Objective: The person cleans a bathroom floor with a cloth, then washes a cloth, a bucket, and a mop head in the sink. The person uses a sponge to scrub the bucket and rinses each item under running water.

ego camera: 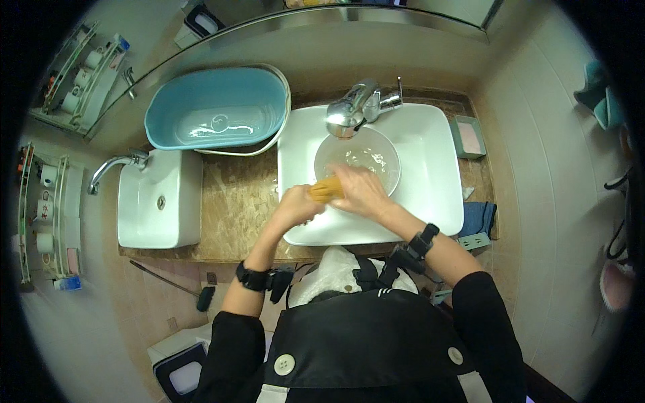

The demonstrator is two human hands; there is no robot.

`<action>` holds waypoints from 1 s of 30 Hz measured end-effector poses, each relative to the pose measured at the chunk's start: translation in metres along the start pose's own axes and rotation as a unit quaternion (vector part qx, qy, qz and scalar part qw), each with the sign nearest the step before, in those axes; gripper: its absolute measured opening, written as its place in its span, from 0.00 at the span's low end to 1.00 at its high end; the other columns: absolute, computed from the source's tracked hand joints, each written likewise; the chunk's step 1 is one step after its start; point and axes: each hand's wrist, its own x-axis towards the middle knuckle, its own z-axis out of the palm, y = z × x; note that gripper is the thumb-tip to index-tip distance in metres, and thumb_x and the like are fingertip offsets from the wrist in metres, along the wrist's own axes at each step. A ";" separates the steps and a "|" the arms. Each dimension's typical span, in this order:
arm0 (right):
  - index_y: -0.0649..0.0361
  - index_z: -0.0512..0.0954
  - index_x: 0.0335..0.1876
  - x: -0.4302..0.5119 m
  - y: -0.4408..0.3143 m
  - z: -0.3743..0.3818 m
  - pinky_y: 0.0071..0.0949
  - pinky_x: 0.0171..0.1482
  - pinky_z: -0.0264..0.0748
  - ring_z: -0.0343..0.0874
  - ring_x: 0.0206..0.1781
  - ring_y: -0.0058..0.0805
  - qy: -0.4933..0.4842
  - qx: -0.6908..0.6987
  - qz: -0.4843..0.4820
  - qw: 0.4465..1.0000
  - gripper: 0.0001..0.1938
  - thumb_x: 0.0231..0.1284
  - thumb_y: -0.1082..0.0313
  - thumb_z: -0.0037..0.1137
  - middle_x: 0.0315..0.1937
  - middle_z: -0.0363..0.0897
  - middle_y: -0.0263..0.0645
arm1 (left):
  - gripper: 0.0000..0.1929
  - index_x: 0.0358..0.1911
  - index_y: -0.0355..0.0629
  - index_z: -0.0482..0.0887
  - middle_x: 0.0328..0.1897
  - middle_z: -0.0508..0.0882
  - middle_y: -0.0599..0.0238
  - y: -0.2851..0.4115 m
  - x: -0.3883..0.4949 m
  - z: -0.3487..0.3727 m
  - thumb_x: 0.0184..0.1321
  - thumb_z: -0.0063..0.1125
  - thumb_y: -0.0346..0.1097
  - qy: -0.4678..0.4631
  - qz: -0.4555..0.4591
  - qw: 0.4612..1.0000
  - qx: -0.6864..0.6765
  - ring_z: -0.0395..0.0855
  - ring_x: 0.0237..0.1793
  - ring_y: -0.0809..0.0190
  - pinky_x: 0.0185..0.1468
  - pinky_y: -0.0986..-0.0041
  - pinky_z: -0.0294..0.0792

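Observation:
A yellow cloth (326, 190), bunched up, is gripped between both hands above the front left rim of a translucent round basin (388, 151). My left hand (298, 205) is closed around its left end, and my right hand (360, 191) around its right end. The basin holds water and stands in a wide white sink (428, 166). Over the basin's back edge reaches a chrome faucet (347, 113); whether water runs from it cannot be told. The fingers hide part of the cloth.
A blue plastic tub (216, 108) rests on the counter (237, 201) at the back left. A small white sink (161, 216) with a curved faucet is at the left. At the right edge are a soap dish (468, 137) and a folded blue cloth (476, 219).

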 end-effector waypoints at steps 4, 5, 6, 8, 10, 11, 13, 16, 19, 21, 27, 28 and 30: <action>0.65 0.67 0.58 -0.021 -0.022 0.016 0.43 0.37 0.77 0.82 0.35 0.51 -0.145 0.003 0.101 0.984 0.33 0.47 0.58 0.67 0.33 0.81 0.52 | 0.24 0.50 0.35 0.79 0.27 0.83 0.59 -0.051 -0.025 -0.044 0.48 0.66 0.37 0.139 -0.038 0.987 0.073 0.81 0.24 0.65 0.26 0.73 0.75; 0.65 0.66 0.58 -0.025 -0.022 0.021 0.44 0.37 0.77 0.82 0.35 0.51 -0.182 -0.010 0.130 0.975 0.33 0.48 0.58 0.66 0.33 0.81 0.53 | 0.28 0.52 0.33 0.77 0.31 0.84 0.57 -0.064 -0.028 -0.053 0.47 0.69 0.40 0.187 -0.086 0.972 0.109 0.82 0.28 0.63 0.29 0.71 0.75; 0.66 0.71 0.52 -0.028 -0.020 0.026 0.43 0.35 0.77 0.82 0.33 0.50 -0.203 -0.051 0.140 0.968 0.25 0.50 0.60 0.64 0.27 0.80 0.53 | 0.30 0.54 0.33 0.75 0.39 0.81 0.54 -0.077 -0.031 -0.058 0.49 0.69 0.41 0.229 -0.099 0.950 0.186 0.80 0.38 0.60 0.38 0.68 0.74; 0.67 0.75 0.44 -0.034 -0.014 0.032 0.42 0.34 0.76 0.82 0.29 0.48 -0.212 -0.080 0.122 0.966 0.20 0.51 0.59 0.62 0.23 0.80 0.50 | 0.32 0.59 0.33 0.71 0.55 0.76 0.47 -0.103 -0.037 -0.063 0.53 0.68 0.42 0.316 -0.165 0.865 0.352 0.75 0.56 0.54 0.56 0.60 0.71; 0.67 0.78 0.37 -0.040 -0.008 0.031 0.42 0.32 0.76 0.81 0.27 0.47 -0.207 -0.093 0.112 0.967 0.17 0.51 0.59 0.61 0.20 0.79 0.49 | 0.33 0.60 0.32 0.70 0.60 0.72 0.46 -0.122 -0.035 -0.067 0.53 0.68 0.42 0.374 -0.093 0.880 0.278 0.68 0.62 0.48 0.62 0.58 0.64; 0.66 0.79 0.35 -0.043 -0.006 0.028 0.42 0.32 0.75 0.81 0.26 0.47 -0.194 -0.091 0.109 0.971 0.15 0.51 0.59 0.61 0.19 0.78 0.49 | 0.33 0.60 0.31 0.70 0.63 0.70 0.46 -0.130 -0.034 -0.067 0.54 0.67 0.42 0.393 -0.082 0.885 0.238 0.64 0.64 0.46 0.65 0.57 0.61; 0.64 0.78 0.32 -0.045 0.001 0.017 0.41 0.30 0.75 0.80 0.24 0.46 -0.176 -0.086 0.082 0.977 0.13 0.51 0.60 0.61 0.18 0.78 0.48 | 0.29 0.58 0.30 0.71 0.59 0.73 0.44 -0.140 -0.026 -0.064 0.55 0.65 0.39 0.416 0.036 0.886 0.201 0.68 0.61 0.42 0.64 0.58 0.61; 0.61 0.77 0.31 -0.043 0.014 -0.006 0.38 0.28 0.75 0.79 0.22 0.45 -0.160 -0.071 0.040 0.984 0.12 0.50 0.60 0.63 0.17 0.76 0.44 | 0.23 0.54 0.31 0.74 0.55 0.76 0.44 -0.140 -0.011 -0.056 0.56 0.62 0.34 0.422 0.126 0.882 0.168 0.71 0.58 0.42 0.62 0.58 0.63; 0.63 0.79 0.32 -0.039 0.023 -0.020 0.36 0.26 0.74 0.79 0.21 0.43 -0.127 -0.040 0.052 0.990 0.13 0.48 0.61 0.64 0.18 0.77 0.46 | 0.21 0.53 0.33 0.75 0.53 0.77 0.46 -0.129 0.004 -0.049 0.56 0.61 0.32 0.391 0.143 0.899 0.135 0.73 0.56 0.44 0.60 0.59 0.66; 0.64 0.79 0.33 -0.038 0.026 -0.023 0.33 0.25 0.74 0.79 0.21 0.40 -0.092 -0.024 0.098 0.991 0.13 0.49 0.62 0.65 0.18 0.77 0.47 | 0.19 0.52 0.33 0.76 0.52 0.78 0.46 -0.119 0.011 -0.045 0.56 0.60 0.31 0.376 0.161 0.903 0.129 0.75 0.54 0.45 0.58 0.60 0.67; 0.67 0.79 0.32 -0.040 0.034 -0.026 0.33 0.25 0.73 0.78 0.20 0.43 0.021 0.028 0.219 0.975 0.14 0.47 0.63 0.66 0.17 0.75 0.48 | 0.15 0.49 0.33 0.79 0.49 0.80 0.48 -0.095 0.021 -0.042 0.58 0.57 0.28 0.335 0.198 0.916 0.104 0.79 0.50 0.47 0.54 0.60 0.69; 0.67 0.79 0.32 -0.040 0.036 -0.027 0.33 0.25 0.73 0.78 0.20 0.43 0.028 0.024 0.236 0.971 0.14 0.47 0.63 0.66 0.17 0.76 0.48 | 0.14 0.48 0.33 0.79 0.48 0.80 0.48 -0.092 0.022 -0.041 0.59 0.57 0.28 0.325 0.207 0.917 0.107 0.79 0.49 0.47 0.53 0.60 0.70; 0.68 0.79 0.34 -0.041 0.039 -0.030 0.29 0.25 0.73 0.79 0.20 0.35 0.075 0.049 0.218 0.972 0.13 0.50 0.64 0.64 0.18 0.77 0.47 | 0.14 0.48 0.33 0.79 0.46 0.81 0.50 -0.088 0.025 -0.040 0.60 0.56 0.28 0.322 0.228 0.911 0.121 0.82 0.46 0.51 0.51 0.65 0.74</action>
